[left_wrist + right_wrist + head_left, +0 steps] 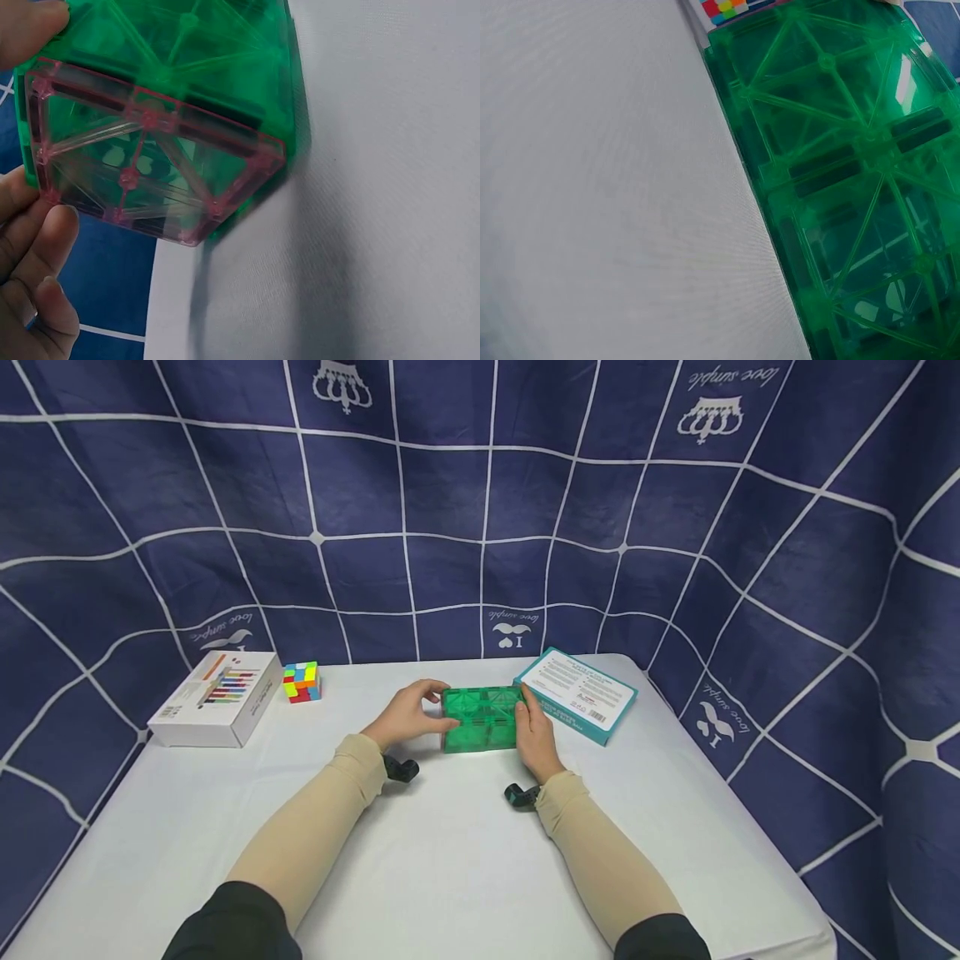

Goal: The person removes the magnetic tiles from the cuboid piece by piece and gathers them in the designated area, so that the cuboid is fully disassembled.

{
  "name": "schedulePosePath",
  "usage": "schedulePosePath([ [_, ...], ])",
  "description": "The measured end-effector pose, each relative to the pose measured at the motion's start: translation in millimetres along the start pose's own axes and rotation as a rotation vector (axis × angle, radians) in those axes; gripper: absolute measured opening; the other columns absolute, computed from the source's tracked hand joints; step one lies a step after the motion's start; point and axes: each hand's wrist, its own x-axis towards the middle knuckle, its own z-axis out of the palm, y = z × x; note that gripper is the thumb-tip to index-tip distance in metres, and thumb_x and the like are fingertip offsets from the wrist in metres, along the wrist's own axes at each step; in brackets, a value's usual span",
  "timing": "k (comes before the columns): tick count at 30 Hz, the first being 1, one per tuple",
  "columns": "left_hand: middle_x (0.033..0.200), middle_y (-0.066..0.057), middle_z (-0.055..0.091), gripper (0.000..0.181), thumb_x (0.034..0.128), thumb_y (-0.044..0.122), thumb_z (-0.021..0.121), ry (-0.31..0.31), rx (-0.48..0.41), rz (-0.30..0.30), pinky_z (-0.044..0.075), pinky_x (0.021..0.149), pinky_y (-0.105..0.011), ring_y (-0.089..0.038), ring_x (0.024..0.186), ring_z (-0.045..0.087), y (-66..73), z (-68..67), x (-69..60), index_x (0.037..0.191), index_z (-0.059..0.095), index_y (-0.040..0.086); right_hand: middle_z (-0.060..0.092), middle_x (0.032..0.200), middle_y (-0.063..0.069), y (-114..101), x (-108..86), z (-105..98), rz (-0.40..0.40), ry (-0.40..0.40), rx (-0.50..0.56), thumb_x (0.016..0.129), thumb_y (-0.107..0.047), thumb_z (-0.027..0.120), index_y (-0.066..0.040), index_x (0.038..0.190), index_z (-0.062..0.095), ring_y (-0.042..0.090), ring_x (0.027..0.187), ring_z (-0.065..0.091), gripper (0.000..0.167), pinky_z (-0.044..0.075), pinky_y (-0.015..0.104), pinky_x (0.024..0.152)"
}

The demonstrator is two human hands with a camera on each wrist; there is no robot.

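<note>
You have the green block (480, 720) of see-through tiles between both hands, out over the far-middle part of the worktop (450, 860). The fingers of your left hand (408, 714) grasp its left end, thumb at the near side and a finger towards the far side; the fingers of your right hand (536, 739) grasp the right end, thumb over the top edge. I can't tell whether the underside rests on the cloth or hangs just above it.

The step looks like steadying the block and seating the pink end panel (139, 165), which shows on the left end in your left wrist view. Green edges show past its border, and whether it sits flush is unclear, so check that seam first. Press evenly along its edges rather than at one corner, and let your right hand simply brace the opposite end. Squeeze lightly: the walls look thin, and hard pinching could fold a joint inward. Support it low at both ends if you lift or turn it, without twisting one hand against the other.

Watch your right side, where the teal box (577, 693) lies just beside your fingers; work a little towards yourself to avoid knocking it.
</note>
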Motion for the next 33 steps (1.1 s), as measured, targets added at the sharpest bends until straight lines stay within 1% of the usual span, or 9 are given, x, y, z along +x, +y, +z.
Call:
schedulePosePath([
  [8,0.134,-0.009,0.062,0.073,0.0796,0.045,0.086,0.009,-0.005,0.015,0.053,0.093,-0.047,-0.027,0.116,0.061,2.2,-0.9,0.4,0.138,0.06,0.01,0.04,0.162,0.015,0.7,0.1,-0.3,0.0,0.011,0.0,0.113,-0.038,0.033,-0.014,0.162,0.032,0.038,0.148,0.039,0.054,0.032,0.054,0.121],
  [12,0.135,-0.008,0.061,0.074,0.0818,0.047,0.084,0.02,-0.019,0.007,0.052,0.094,-0.047,-0.026,0.116,0.059,-0.6,2.7,-2.4,0.141,0.057,0.013,0.042,0.161,0.016,0.8,-1.2,0.0,0.002,0.018,0.002,0.113,-0.038,0.034,-0.011,0.161,0.034,0.039,0.147,0.041,0.055,0.033,0.055,0.121],
  [15,0.136,-0.007,0.06,0.074,0.0826,0.048,0.084,0.046,-0.042,0.006,0.051,0.096,-0.049,-0.027,0.118,0.058,-2.4,5.8,-4.4,0.143,0.056,0.015,0.042,0.161,0.015,0.5,-1.4,0.2,-0.008,0.017,0.004,0.113,-0.038,0.035,-0.01,0.16,0.035,0.038,0.147,0.041,0.055,0.033,0.055,0.121],
  [20,0.136,-0.006,0.058,0.073,0.0829,0.045,0.085,0.095,-0.026,0.045,0.048,0.102,-0.052,-0.029,0.122,0.055,-0.9,8.3,-6.2,0.143,0.055,0.017,0.041,0.162,0.014,0.2,-0.4,0.0,-0.015,0.019,0.009,0.113,-0.038,0.035,-0.009,0.16,0.035,0.037,0.148,0.04,0.055,0.033,0.054,0.121],
  [25,0.125,-0.003,0.066,0.08,0.0846,0.042,0.084,0.116,-0.013,0.084,0.042,0.109,-0.056,-0.027,0.118,0.056,2.5,8.7,-8.5,0.152,0.049,0.017,0.042,0.162,0.015,-0.7,-0.3,-0.1,-0.009,0.016,0.007,0.113,-0.038,0.034,-0.01,0.16,0.035,0.038,0.148,0.04,0.055,0.032,0.054,0.121],
  [27,0.12,-0.002,0.069,0.075,0.0854,0.04,0.084,0.121,-0.031,0.101,0.043,0.106,-0.057,-0.025,0.113,0.058,3.0,9.6,-9.6,0.15,0.053,0.017,0.042,0.162,0.014,-0.8,-0.4,-0.1,-0.004,0.014,0.004,0.113,-0.039,0.034,-0.011,0.16,0.035,0.037,0.148,0.04,0.055,0.032,0.054,0.121],
  [29,0.117,0.0,0.071,0.066,0.0857,0.038,0.084,0.129,-0.06,0.116,0.048,0.098,-0.053,-0.023,0.107,0.061,2.6,10.9,-10.9,0.144,0.06,0.017,0.041,0.162,0.014,-0.5,-0.5,0.0,0.0,0.012,0.001,0.113,-0.04,0.033,-0.012,0.161,0.035,0.037,0.148,0.04,0.055,0.032,0.054,0.122],
  [32,0.109,0.0,0.073,0.051,0.0856,0.036,0.085,0.136,-0.145,0.108,0.053,0.082,-0.044,-0.02,0.096,0.063,1.3,13.5,-12.8,0.131,0.071,0.019,0.041,0.162,0.013,-0.3,-1.0,0.0,0.003,0.015,0.0,0.113,-0.04,0.033,-0.013,0.161,0.035,0.036,0.148,0.04,0.055,0.032,0.054,0.121],
  [33,0.106,0.0,0.073,0.049,0.0856,0.036,0.086,0.136,-0.174,0.096,0.054,0.079,-0.04,-0.02,0.093,0.064,1.0,14.3,-13.7,0.129,0.073,0.018,0.041,0.162,0.013,-0.2,-1.2,0.1,0.003,0.014,0.001,0.113,-0.041,0.033,-0.013,0.161,0.035,0.036,0.148,0.04,0.055,0.032,0.054,0.121],
])
